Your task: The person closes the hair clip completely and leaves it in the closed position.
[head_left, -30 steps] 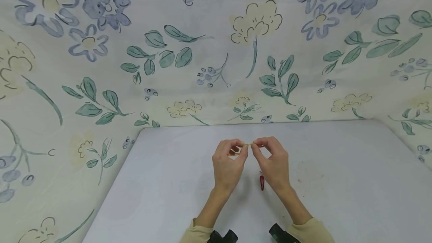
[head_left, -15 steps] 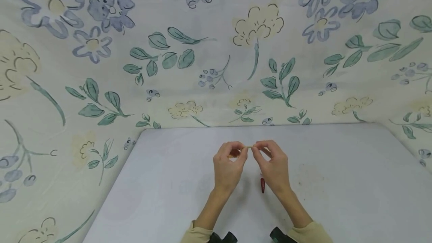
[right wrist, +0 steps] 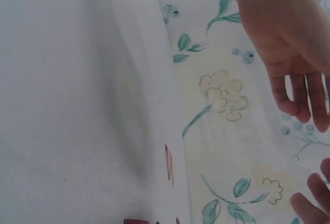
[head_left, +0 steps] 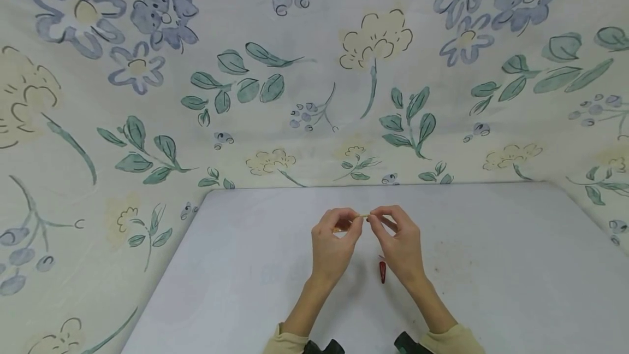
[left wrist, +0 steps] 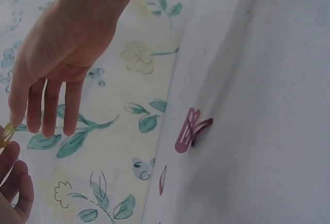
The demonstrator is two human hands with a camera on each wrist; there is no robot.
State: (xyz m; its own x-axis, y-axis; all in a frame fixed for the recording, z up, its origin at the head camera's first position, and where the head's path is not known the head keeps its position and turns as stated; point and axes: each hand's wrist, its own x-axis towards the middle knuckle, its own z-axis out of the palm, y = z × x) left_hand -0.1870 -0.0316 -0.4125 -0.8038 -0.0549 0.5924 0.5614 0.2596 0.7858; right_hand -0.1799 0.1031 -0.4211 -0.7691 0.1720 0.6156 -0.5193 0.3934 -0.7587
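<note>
I have the yellow clip (head_left: 365, 216) between my two hands, up over the table (head_left: 245, 261), with the thumb and fingertips of each hand drawn almost together on it. My left hand (head_left: 333, 242) pinches it from eight o'clock and my right hand (head_left: 400, 242) from four o'clock, so only a short stretch shows in the gap between my fingertips. The left wrist view shows slots along the clip, near that picture's left edge. An orange bit (head_left: 338, 229) peeks out among the fingers of my left hand; I cannot tell what it is. Between five and six o'clock from the yellow clip, the red clip (head_left: 382, 272) lies on the table, just beside my right hand as the head view has it, and well below my grip. Seen from the left wrist, it has a slotted strip with a darker, narrower part slanting away from it. In that same view a thin reddish piece (left wrist: 163, 180) lies at seven o'clock from it, near the table's edge. My left sleeve (head_left: 287, 341) is at seven o'clock from the yellow clip, my right sleeve (head_left: 454, 338) at five. At twelve o'clock, past the table's far edge, is the flowered cloth (head_left: 265, 124).
</note>
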